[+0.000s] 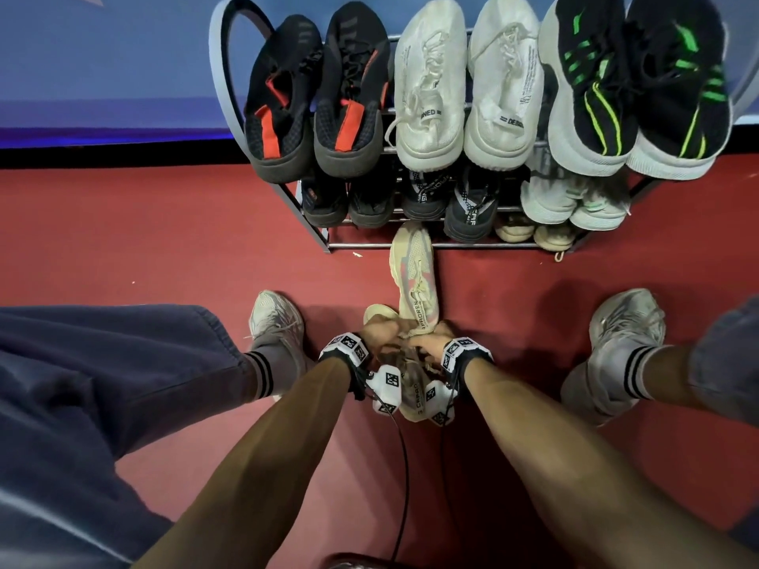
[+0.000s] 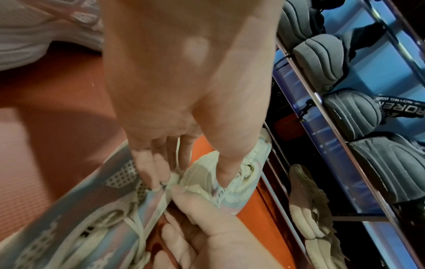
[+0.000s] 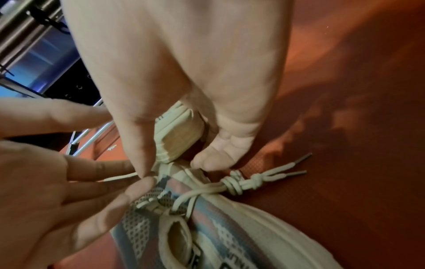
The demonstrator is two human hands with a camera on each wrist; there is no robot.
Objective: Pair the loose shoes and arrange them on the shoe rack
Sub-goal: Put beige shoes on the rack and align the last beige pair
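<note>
Two beige sneakers lie on the red floor (image 1: 164,240) in front of the shoe rack (image 1: 410,245). The far sneaker (image 1: 412,277) has its toe under the rack's lowest bar; the near sneaker (image 1: 410,388) lies just behind it, away from the rack, under both wrists. The left hand (image 1: 380,328) and right hand (image 1: 431,340) meet where the two shoes join, fingertips pinching white laces (image 3: 207,189). Paired shoes fill the rack's upper shelves.

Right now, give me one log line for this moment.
left hand: pinching lace | right hand: pinching lace | beige sneakers: on floor, unracked | shoe rack: top tier full
</note>
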